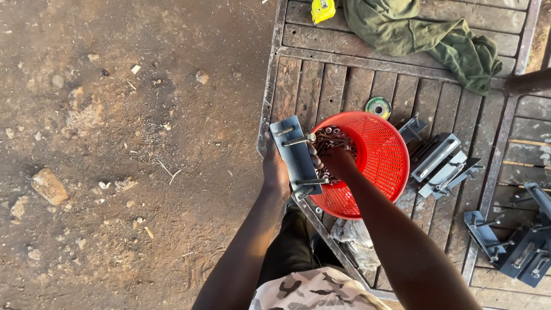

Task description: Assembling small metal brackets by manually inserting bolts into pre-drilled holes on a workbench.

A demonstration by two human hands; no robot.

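My left hand [275, 172] grips a flat grey metal plate [295, 152] with several bolts sticking out of it, held at the left rim of a red mesh plastic basket [384, 161]. My right hand [338, 161] reaches down into the basket, fingers among a heap of small metal bolts and nuts [333, 140]; whether it has one pinched is hidden. The basket stands on a wooden slatted pallet table [356, 86].
Several similar grey plates with bolts lie on the slats to the right [442, 163] and at the far right [516, 241]. A green cloth [425, 34], a yellow tape measure [323, 10] and a small disc [378, 107] lie farther back. Dirt ground with stones [49, 185] is at left.
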